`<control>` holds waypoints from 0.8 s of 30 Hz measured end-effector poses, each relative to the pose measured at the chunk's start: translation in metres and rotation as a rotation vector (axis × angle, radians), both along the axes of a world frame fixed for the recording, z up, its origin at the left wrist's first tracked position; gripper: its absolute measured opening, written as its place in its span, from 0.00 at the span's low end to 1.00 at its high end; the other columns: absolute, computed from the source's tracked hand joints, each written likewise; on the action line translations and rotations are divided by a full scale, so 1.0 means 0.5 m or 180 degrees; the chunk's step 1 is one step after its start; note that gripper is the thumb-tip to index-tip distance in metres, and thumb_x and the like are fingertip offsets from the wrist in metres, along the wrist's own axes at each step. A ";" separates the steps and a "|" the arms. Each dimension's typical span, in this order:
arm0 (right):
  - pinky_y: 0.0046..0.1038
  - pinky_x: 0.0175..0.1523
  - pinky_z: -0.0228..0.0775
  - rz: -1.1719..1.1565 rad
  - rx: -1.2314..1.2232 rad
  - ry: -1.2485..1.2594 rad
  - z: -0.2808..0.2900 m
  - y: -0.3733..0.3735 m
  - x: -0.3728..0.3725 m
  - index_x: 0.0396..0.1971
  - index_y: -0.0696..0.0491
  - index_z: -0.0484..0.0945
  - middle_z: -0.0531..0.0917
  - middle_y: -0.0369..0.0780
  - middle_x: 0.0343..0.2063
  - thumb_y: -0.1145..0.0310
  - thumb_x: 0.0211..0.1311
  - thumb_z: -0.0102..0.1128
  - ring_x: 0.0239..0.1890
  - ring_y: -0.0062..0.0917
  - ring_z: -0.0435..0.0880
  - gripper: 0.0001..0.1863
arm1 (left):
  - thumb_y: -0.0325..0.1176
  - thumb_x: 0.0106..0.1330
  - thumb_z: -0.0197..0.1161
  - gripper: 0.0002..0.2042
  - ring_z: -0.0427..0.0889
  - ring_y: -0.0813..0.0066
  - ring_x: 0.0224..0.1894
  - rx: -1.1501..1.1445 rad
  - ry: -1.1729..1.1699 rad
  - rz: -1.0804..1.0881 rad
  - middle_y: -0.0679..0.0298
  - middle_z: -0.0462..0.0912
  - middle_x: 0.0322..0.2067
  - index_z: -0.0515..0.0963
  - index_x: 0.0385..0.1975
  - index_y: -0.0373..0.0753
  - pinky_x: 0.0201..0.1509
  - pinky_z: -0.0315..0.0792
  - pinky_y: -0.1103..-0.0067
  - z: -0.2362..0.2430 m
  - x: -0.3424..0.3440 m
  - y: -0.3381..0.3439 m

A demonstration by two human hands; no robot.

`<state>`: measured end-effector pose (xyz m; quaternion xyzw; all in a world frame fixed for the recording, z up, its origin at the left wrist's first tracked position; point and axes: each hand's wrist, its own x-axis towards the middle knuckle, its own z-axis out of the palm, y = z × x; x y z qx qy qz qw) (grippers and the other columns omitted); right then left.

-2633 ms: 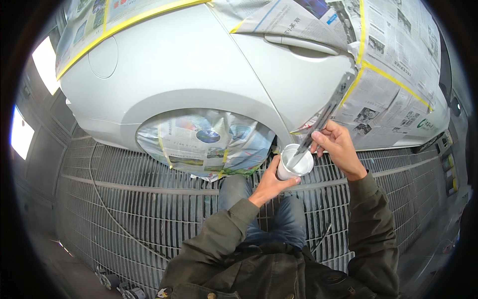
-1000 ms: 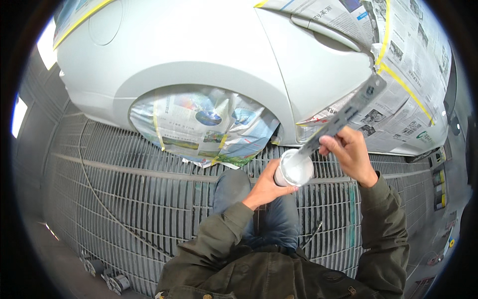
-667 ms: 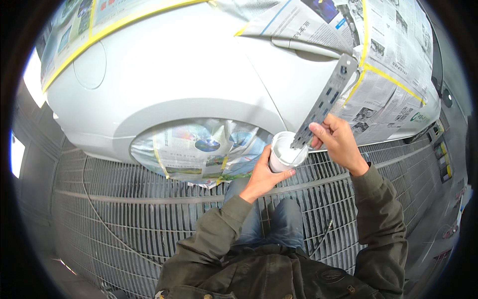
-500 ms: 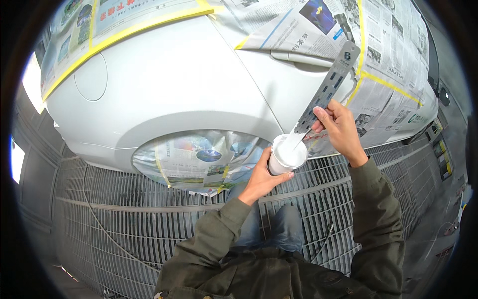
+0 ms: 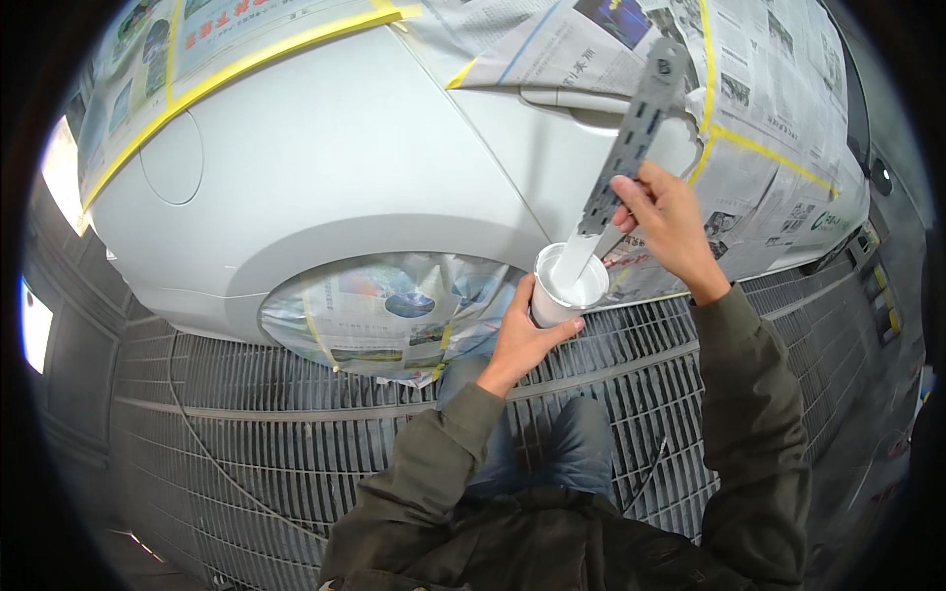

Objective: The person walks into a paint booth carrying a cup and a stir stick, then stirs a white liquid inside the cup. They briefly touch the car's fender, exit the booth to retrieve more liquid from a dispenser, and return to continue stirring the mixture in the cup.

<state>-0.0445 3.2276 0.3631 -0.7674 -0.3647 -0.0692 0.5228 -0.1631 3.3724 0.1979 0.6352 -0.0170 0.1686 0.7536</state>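
Observation:
My left hand (image 5: pixel 522 340) is wrapped round a white cup (image 5: pixel 552 310), thumb on the near side. White paint (image 5: pixel 589 288) fills part of the cup. Above it, my right hand (image 5: pixel 672 225) pinches a grey metal paint-mixing ruler (image 5: pixel 631 143) about its middle. The ruler has rows of dark slots and leans up and away to the right. Its lower end is coated white and dips into the cup, so the tip is hidden in the paint.
A white car body (image 5: pixel 345 158) stands just ahead. Newspaper (image 5: pixel 769 89) edged with yellow tape (image 5: pixel 286 57) covers its windows and front, and a masking sheet (image 5: pixel 384 305) covers the wheel. Metal floor grating (image 5: pixel 296 414) lies underfoot, with a thin hose (image 5: pixel 202 448) across it.
The ruler has swung more upright, its top shifting up and left. My right hand has risen a little with it. The cup and my left hand have moved slightly up.

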 end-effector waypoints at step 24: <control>0.33 0.27 0.77 -0.4373 0.1411 0.4554 -1.124 -0.561 -0.995 0.42 0.58 0.84 0.87 0.44 0.26 0.63 0.68 0.61 0.22 0.26 0.85 0.13 | 0.39 0.58 0.70 0.44 0.67 0.55 0.69 -0.0157 0.0844 -0.2233 0.49 0.68 0.65 0.55 0.73 0.34 0.72 0.65 0.59 -0.151 -0.096 -0.293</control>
